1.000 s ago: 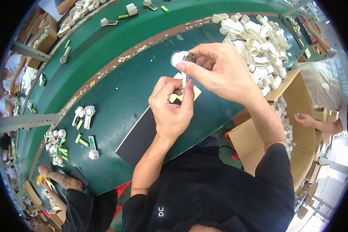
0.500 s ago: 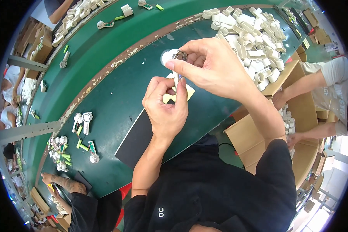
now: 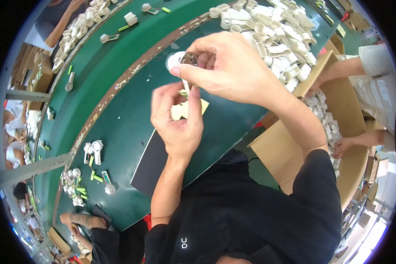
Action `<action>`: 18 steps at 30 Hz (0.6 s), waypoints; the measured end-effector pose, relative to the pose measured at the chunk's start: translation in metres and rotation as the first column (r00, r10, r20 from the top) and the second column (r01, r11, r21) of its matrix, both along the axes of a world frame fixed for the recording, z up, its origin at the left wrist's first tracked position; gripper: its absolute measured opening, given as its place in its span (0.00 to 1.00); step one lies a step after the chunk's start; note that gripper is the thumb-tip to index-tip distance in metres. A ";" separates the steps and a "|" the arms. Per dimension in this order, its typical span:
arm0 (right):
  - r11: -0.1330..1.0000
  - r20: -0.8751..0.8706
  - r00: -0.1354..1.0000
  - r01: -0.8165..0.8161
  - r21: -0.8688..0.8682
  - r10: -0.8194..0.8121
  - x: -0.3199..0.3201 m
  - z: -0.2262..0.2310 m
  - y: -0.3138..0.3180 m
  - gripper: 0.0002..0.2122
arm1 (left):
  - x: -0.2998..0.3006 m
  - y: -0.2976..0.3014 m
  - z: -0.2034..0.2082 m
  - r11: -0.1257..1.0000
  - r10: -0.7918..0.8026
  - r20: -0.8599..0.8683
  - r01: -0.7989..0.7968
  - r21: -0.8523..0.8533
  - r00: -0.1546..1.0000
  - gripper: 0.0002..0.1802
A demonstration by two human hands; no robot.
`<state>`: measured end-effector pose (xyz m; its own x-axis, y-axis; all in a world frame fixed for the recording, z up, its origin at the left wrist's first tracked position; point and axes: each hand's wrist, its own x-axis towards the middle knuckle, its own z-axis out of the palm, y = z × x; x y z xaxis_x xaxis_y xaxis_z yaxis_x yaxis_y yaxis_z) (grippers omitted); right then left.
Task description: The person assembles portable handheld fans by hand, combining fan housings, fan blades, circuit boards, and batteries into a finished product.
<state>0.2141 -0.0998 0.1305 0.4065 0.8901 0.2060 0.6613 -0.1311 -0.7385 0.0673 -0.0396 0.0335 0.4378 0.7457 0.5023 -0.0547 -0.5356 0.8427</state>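
Both my hands hold one white plastic part with a round head (image 3: 175,60) and a narrow stem, raised above the green workbench. My right hand (image 3: 240,72) is closed on the round head, thumb in front, beside a dark ring-shaped opening. Below it, my left hand (image 3: 179,125) pinches the stem between thumb and fingers; a small green bit shows there. Behind the left hand lies a pale yellow piece (image 3: 198,109), partly hidden. A black mat (image 3: 149,165) lies on the bench under my left forearm.
White housings (image 3: 277,31) are heaped at the far right. White units with green cells (image 3: 77,187) lie on the left. Beyond a chipped brown rail runs a green belt (image 3: 90,66). A cardboard box (image 3: 277,163) stands right, with another person's hands in it. Another worker's tattooed arm (image 3: 86,220) is lower left.
Both my hands have shifted slightly left in the view, still holding the white part. My left hand's fingers have loosened a little. The person at the box has moved their lower hand.
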 end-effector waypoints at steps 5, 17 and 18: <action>0.994 0.047 0.993 0.105 0.035 -0.107 0.028 0.022 -0.027 0.20 | 0.019 0.006 -0.024 0.991 0.035 0.250 0.000 -0.137 0.968 0.19; 0.986 0.114 0.986 0.104 0.132 -0.119 0.074 0.035 -0.088 0.15 | 0.157 -0.036 -0.101 0.839 -0.314 -0.547 0.496 0.223 0.776 0.22; 0.988 0.120 0.988 0.080 0.129 -0.095 0.074 0.036 -0.088 0.15 | 0.157 -0.035 -0.106 0.834 -0.315 -0.550 0.502 0.227 0.773 0.19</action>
